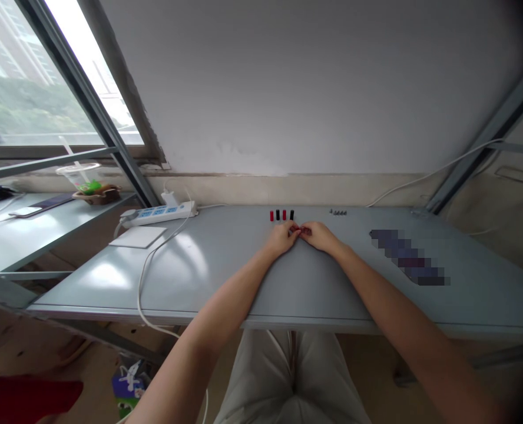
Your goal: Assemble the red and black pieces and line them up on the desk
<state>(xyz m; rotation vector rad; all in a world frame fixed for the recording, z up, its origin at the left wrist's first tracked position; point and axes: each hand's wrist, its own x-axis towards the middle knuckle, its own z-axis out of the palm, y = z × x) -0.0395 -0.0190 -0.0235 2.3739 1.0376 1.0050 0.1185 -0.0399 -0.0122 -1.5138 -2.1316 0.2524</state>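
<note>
My left hand [283, 237] and my right hand [318, 235] meet fingertip to fingertip over the middle of the grey table [305, 288]. Both are closed in a pinch. A trace of dark red shows between the fingertips, too small and too covered to name. Just beyond my left hand stands a short row of small cylinders: a red cylinder [271, 216], a black cylinder [278, 215], another red cylinder [284, 215] and another black cylinder [292, 215]. Farther right, several tiny metallic pieces [340, 213] lie in a line near the back edge.
A white power strip [159, 214] lies at the back left, its cable [143, 274] crossing the table's front edge. Before it is a white flat square [139, 237]. A pixelated flat object [409, 259] lies at right. On the left side table is a plastic cup [80, 175].
</note>
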